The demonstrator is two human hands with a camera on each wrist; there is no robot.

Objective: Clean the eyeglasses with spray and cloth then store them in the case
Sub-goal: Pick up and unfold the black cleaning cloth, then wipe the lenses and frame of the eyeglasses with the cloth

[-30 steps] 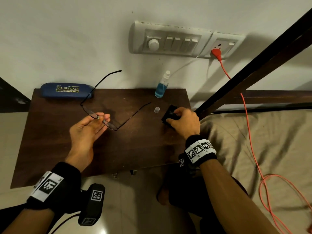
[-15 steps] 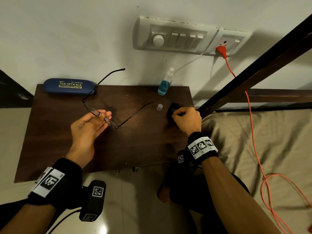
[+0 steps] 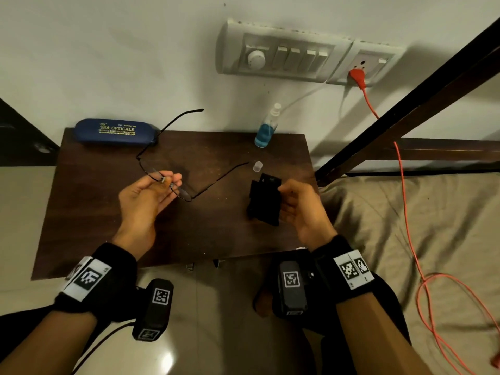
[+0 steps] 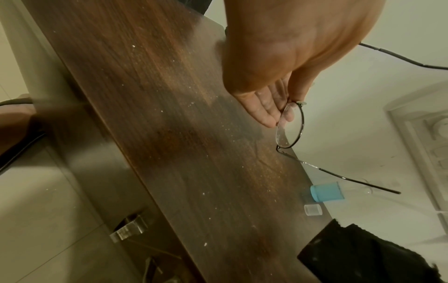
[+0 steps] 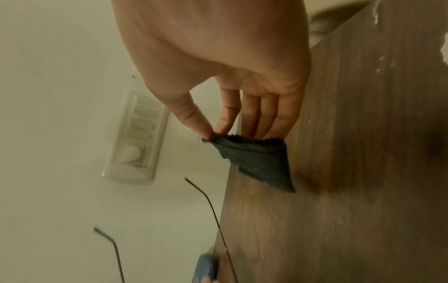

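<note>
Thin-framed eyeglasses with their arms unfolded hang over the dark wooden table. My left hand pinches them at the bridge; the left wrist view shows one lens by my fingertips. My right hand holds a black cloth lifted above the table, pinched at its edge between thumb and fingers. A spray bottle with blue liquid stands at the table's far edge, its clear cap lying off in front. A shut blue case lies at the far left.
A switch panel and a socket with a red plug are on the wall behind. An orange cable runs down over the bed to the right. A dark bed frame slants past the table's right corner.
My right hand has lifted the black cloth off the table and brought it nearer to me. My left hand still holds the eyeglasses in about the same place.
</note>
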